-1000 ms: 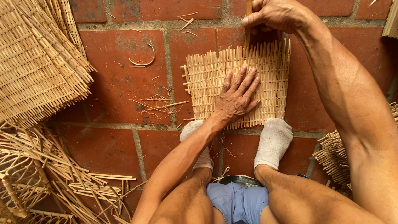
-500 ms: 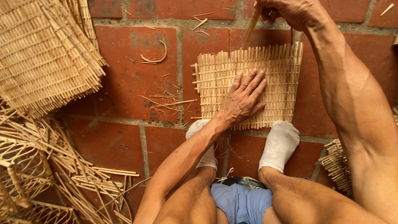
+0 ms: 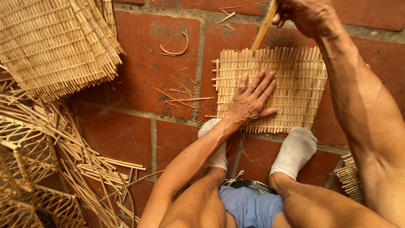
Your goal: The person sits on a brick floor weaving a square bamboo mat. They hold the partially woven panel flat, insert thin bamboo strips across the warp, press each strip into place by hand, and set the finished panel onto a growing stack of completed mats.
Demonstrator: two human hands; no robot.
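A small woven bamboo mat (image 3: 295,80) lies flat on the red brick floor in front of my feet. My left hand (image 3: 252,101) presses down on its middle, fingers spread and flat. My right hand (image 3: 306,14) is at the top of the view, closed around a thin wooden stick (image 3: 262,31). The stick slants down to the mat's far edge, its tip touching the slats. Both my feet in white socks (image 3: 295,150) rest at the mat's near edge.
A stack of woven mats (image 3: 55,42) lies at the upper left. Loose bamboo strips and woven frames (image 3: 50,160) are piled at the lower left. Shavings (image 3: 179,95) are scattered on the bricks. Another woven piece (image 3: 350,177) sits at the right.
My right hand with the stick has stayed at the mat's far edge. My left hand still presses the mat. The view has shifted slightly.
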